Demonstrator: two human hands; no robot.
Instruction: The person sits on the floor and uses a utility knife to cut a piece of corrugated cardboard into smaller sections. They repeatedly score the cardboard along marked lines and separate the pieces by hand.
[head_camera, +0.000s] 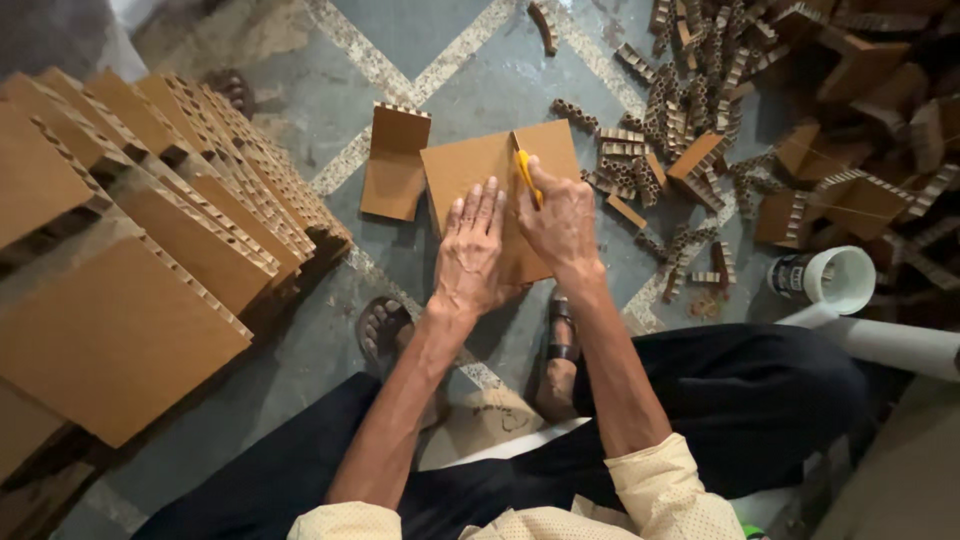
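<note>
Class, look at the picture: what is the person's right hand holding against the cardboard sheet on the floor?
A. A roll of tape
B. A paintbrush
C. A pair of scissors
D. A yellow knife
D: the right hand grips a yellow knife on the cardboard sheet, while the left hand presses the sheet flat.

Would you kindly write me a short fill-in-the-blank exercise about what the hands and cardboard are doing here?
1. The right hand grips a cutter whose colour is ____.
2. The left hand lies flat on the cardboard sheet, which rests on the ____.
3. The smaller cardboard piece lies to the sheet's ____ in the picture.
4. The white cup lies on its ____.

Missing words: yellow; floor; left; side
</note>
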